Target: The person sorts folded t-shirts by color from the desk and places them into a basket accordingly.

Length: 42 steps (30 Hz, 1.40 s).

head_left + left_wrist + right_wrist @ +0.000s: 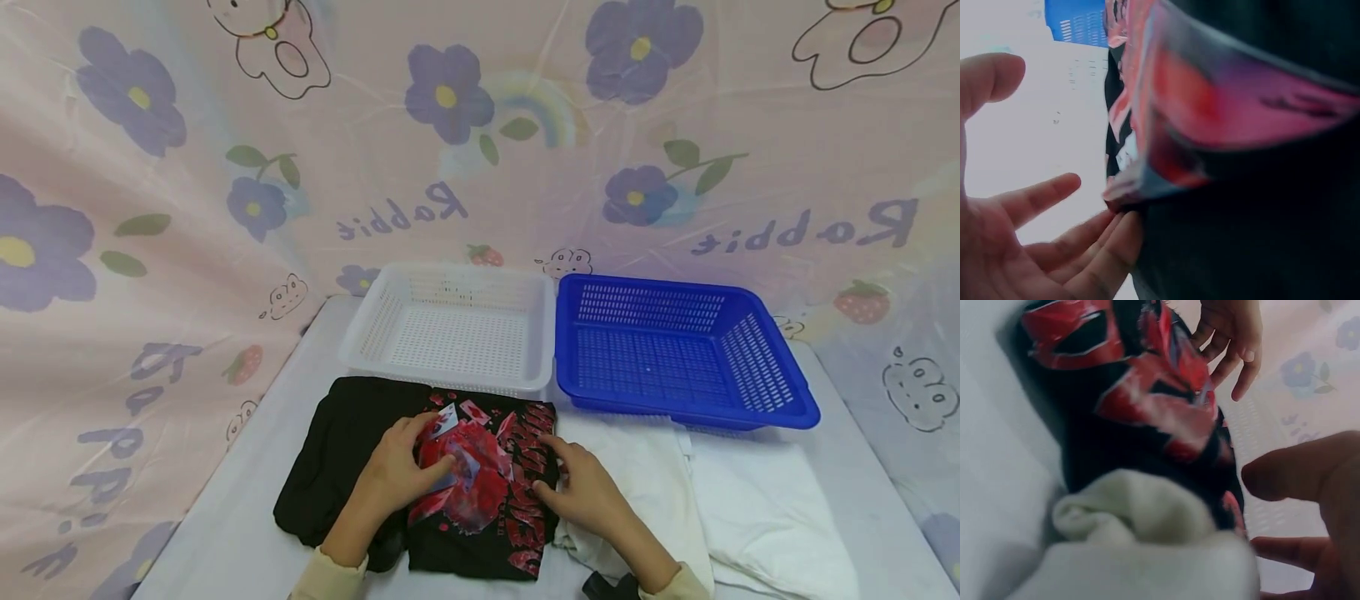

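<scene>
A folded black T-shirt with a red and pink print (472,508) lies flat on the table in the head view. My left hand (401,467) rests over its left part, fingers spread and lightly bent. In the left wrist view the fingertips (1124,234) touch the black cloth just by the print, thumb held apart. At the shirt's right edge is my right hand (588,487), its thumb and fingers apart with no cloth gripped between them. Another folded black garment (348,442) lies against the shirt's left side.
Behind the shirt stand a white basket (442,382) and a blue basket (765,418) side by side. Two folded white garments, one off-white (637,467) and one whiter (772,508), lie at the right. A patterned curtain (517,208) hangs behind the white table (232,500).
</scene>
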{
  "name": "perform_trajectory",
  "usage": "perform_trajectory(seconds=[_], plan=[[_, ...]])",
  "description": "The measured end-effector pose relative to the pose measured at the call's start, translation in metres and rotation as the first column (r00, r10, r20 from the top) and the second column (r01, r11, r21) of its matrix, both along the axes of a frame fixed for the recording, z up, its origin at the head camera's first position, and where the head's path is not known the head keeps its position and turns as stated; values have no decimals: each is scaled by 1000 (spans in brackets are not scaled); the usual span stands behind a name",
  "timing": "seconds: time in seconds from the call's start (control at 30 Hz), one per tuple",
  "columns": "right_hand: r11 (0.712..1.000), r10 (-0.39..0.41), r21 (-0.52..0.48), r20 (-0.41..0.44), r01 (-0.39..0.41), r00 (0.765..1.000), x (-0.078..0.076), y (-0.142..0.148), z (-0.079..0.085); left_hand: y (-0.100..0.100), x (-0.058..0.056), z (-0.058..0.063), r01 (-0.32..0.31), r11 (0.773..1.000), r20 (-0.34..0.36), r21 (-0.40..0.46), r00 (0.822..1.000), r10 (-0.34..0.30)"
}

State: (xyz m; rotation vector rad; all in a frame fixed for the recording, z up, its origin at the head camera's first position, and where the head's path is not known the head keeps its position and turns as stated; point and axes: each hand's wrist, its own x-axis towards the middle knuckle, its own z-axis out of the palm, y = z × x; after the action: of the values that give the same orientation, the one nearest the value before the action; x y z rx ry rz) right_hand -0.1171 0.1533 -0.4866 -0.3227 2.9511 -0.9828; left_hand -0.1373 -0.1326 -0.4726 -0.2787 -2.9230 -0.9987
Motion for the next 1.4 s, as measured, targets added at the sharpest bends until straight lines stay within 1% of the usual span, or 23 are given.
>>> perform_trajectory(seconds=[0.03,0.1,0.2,0.37,0.57,0.67,0.77,0.83,0.93,1.03,1.17,1.27,1.4], plan=[[1000,5,23,-11,-5,1000,-1,-1,-2,-1,-1,-1,-8,1000,11,-4,1000,8],[999,15,38,-20,-14,1000,-1,-2,-6,-2,-1,-5,-19,1000,35,-8,999,19],[999,29,29,-26,-28,999,-2,-3,-10,-4,-3,-10,-30,999,66,-18,997,31],[999,29,-12,-13,-30,999,-4,-5,-16,-4,-5,-17,-54,998,90,-27,994,56],[998,37,-45,-5,-37,999,-6,-7,-18,-3,-6,-18,-87,995,102,-43,991,91],[997,39,-60,3,-39,999,-7,-8,-17,-4,-6,-18,-80,994,113,-74,990,88],[996,48,-71,9,-47,999,-9,-9,-16,-6,-6,-18,-50,995,125,-85,990,61],[996,49,-80,23,-47,999,-9,-10,-14,-6,-6,-19,-26,997,129,-77,991,36],[995,50,-94,49,-45,998,-11,-12,-12,-5,-8,-20,18,999,114,-48,993,-13],[992,60,-114,80,-50,995,-12,-13,-11,-3,-9,-20,51,998,93,-35,995,-48],[989,76,-134,109,-61,991,-13,-15,-10,0,-11,-21,71,996,72,-47,995,-67],[989,72,-135,122,-55,990,-13,-15,-10,2,-11,-21,86,995,63,-57,995,-83],[988,77,-142,124,-59,989,-12,-15,-9,5,-11,-21,112,993,86,-41,990,-108]])
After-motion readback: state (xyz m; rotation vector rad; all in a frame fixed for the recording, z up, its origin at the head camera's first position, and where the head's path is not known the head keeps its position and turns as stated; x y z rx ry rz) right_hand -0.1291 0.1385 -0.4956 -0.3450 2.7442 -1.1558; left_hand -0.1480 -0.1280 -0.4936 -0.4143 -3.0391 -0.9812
